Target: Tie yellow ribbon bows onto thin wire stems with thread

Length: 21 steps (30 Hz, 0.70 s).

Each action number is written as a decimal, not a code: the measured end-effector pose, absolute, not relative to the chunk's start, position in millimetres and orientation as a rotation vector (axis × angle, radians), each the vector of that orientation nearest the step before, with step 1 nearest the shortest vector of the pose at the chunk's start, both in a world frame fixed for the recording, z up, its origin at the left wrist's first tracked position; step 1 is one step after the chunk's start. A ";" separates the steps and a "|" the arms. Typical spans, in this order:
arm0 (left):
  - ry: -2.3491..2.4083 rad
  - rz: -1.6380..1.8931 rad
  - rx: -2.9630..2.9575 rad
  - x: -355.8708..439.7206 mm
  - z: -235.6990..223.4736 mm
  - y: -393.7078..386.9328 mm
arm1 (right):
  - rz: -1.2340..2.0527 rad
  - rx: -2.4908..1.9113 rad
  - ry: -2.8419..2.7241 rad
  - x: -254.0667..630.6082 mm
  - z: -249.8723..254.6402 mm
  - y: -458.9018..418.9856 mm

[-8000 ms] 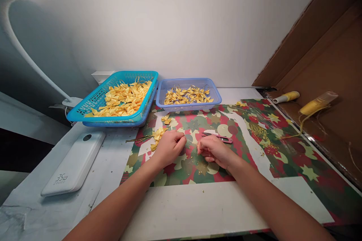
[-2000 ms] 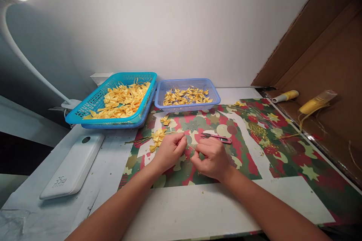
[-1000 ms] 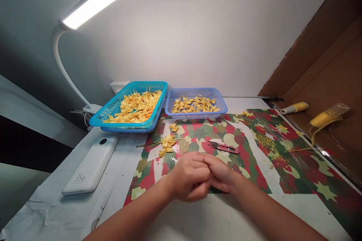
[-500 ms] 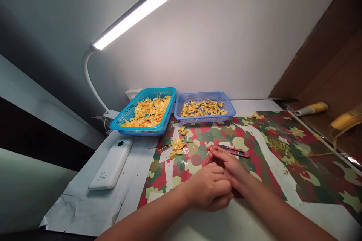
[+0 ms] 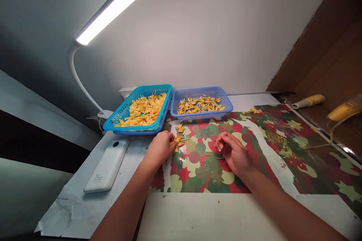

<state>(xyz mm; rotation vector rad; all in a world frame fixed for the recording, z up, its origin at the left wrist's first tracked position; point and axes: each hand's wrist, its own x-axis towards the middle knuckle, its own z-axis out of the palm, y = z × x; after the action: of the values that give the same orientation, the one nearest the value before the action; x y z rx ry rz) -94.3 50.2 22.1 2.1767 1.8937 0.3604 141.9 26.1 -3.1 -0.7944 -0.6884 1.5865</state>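
My left hand [image 5: 160, 147] reaches left and closes its fingers on a yellow ribbon bow [image 5: 178, 140] lying on the patterned mat [image 5: 254, 150]. My right hand [image 5: 233, 150] rests on the mat with its fingers pinched on a thin gold thread [image 5: 210, 154] that curves toward the left. A second loose bow [image 5: 179, 127] lies just beyond the first one. The red snips seen before are hidden behind my right hand.
A teal basket [image 5: 128, 109] and a blue basket [image 5: 223, 99] of yellow bows stand at the back. A white power bank [image 5: 106, 165] lies at the left. Two yellow thread spools [image 5: 309, 101] lie at the right by the cardboard wall. A lamp [image 5: 118, 3] hangs overhead.
My hands were together near the front edge; now they have parted. The left went out to the bows on the mat, the right moved forward over the snips with a thread.
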 end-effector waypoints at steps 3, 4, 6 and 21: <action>1.841 0.539 2.176 -88.8 24.7 50.7 | 1.533 -0.825 -0.763 142.5 -2.2 25.4; 1.789 0.668 2.136 -85.9 25.7 50.8 | 1.509 -0.837 -0.783 142.6 -2.2 25.3; 1.588 0.935 1.936 -78.1 26.5 49.6 | 1.469 -0.858 -0.823 142.5 -2.5 25.1; 0.790 0.979 0.636 -35.2 0.1 31.5 | 0.989 -1.009 -1.485 143.2 -8.0 16.2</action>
<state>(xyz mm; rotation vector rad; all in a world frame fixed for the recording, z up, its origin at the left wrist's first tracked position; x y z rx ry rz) -35.2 31.5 0.1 0.6357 0.7903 0.9793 143.2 16.2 -8.0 -1.0090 -1.4850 0.9889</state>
